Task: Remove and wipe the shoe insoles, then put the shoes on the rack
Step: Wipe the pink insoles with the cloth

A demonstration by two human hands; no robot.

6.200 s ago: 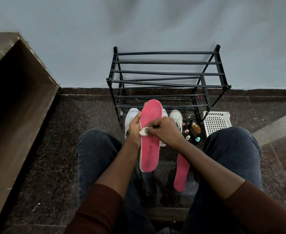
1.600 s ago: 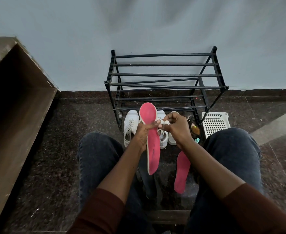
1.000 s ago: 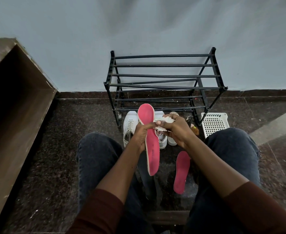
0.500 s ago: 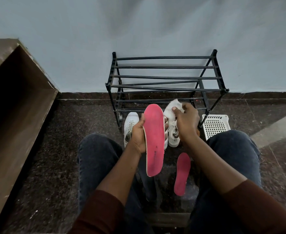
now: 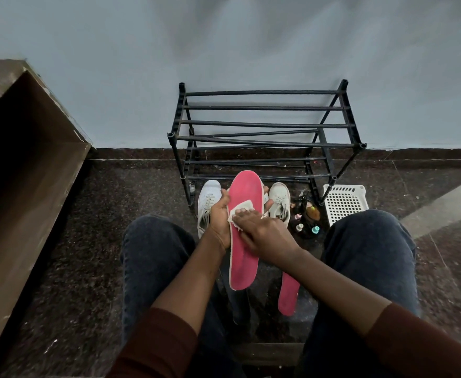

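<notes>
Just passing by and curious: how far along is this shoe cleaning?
Both insoles look already out: one pink insole lies on the floor. In hand: the left hand holds the other insole while the right hand presses a white wipe on it. Left: both white shoes sit on the floor, not on the rack.

left hand (image 5: 218,219) gripping, right hand (image 5: 262,233) pressing flat.

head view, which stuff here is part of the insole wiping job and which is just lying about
Part of the job:
- held pink insole
- white wipe
- second pink insole on the floor
- two white shoes
- black rack

Just lying about:
- white perforated basket
- small bottles
- brown box
</notes>
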